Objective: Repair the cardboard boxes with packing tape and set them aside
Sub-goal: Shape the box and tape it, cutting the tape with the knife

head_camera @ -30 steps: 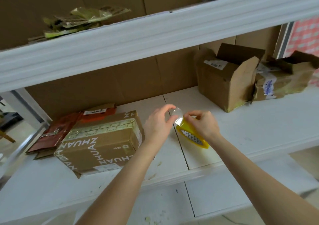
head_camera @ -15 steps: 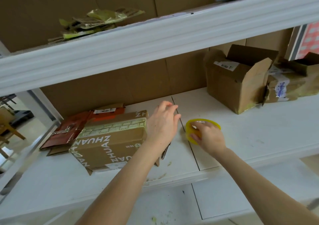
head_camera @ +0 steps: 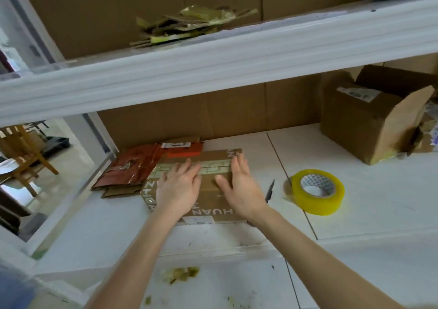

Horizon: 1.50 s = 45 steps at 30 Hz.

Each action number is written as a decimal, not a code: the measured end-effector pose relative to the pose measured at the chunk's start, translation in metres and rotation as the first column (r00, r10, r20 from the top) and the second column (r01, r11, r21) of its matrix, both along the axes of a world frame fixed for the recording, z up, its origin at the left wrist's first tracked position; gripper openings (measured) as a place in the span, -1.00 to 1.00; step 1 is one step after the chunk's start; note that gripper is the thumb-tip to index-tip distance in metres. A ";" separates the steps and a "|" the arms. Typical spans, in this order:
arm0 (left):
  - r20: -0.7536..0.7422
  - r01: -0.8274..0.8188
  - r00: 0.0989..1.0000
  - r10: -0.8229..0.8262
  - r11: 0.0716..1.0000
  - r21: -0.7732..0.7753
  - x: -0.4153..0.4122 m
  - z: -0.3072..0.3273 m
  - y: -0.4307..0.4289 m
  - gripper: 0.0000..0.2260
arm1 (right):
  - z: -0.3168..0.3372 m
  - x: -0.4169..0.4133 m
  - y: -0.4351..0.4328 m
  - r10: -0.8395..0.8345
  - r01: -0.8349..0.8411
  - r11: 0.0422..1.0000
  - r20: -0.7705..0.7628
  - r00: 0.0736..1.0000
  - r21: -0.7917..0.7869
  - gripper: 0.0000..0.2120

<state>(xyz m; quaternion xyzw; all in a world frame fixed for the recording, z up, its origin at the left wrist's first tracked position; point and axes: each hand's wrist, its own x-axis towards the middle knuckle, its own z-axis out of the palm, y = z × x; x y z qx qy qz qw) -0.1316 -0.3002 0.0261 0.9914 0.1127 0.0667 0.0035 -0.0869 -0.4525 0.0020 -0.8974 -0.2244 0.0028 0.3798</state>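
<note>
Head cam, just the one view. The cardboard box [head_camera: 208,190] with the big printed letters sits on the white shelf [head_camera: 379,190], left of centre and close to the front edge. Both hands are flat on top of it: the left hand [head_camera: 179,187] and right hand [head_camera: 239,190] lie side by side with fingers straight, palms down, nothing clenched or pinched. They're just pressing on the lid. The fingertips of both reach the pale tape strip [head_camera: 213,168] that runs across the box top.

The yellow tape roll [head_camera: 310,202] lies flat on the shelf to the right, well apart from the box — nobody's touching it. Between the box and the roll there's a thin black tool [head_camera: 270,191]; I can't tell if it's a pen or a knife.

Some flattened red packaging [head_camera: 132,168] lies just behind the box on the left. An open brown box [head_camera: 365,128] stands at the back right with its flaps up. The upper shelf has a pile of crumpled tape and cardboard scraps [head_camera: 189,24].
</note>
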 end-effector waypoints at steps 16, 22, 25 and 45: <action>0.281 -0.017 0.958 0.053 0.991 -0.129 -0.031 -0.009 0.041 -0.58 | 0.018 0.042 0.000 -0.013 0.026 0.964 0.051 0.999 -0.266 -0.49; 0.291 0.035 0.886 0.360 0.574 -0.818 -0.081 -0.037 -0.020 -0.75 | 0.029 0.081 0.006 0.005 -0.025 0.996 -0.222 0.975 -0.089 0.05; -0.029 -0.076 0.923 0.383 0.110 -0.991 -0.082 -0.039 -0.041 -0.36 | 0.024 0.081 0.004 0.049 -0.057 0.998 -0.334 0.941 -0.016 -0.08; 0.448 0.260 0.869 0.211 0.576 -0.775 -0.015 0.068 -0.061 -0.41 | 0.067 0.029 -0.067 -0.044 0.160 0.820 -0.218 0.975 0.549 -0.35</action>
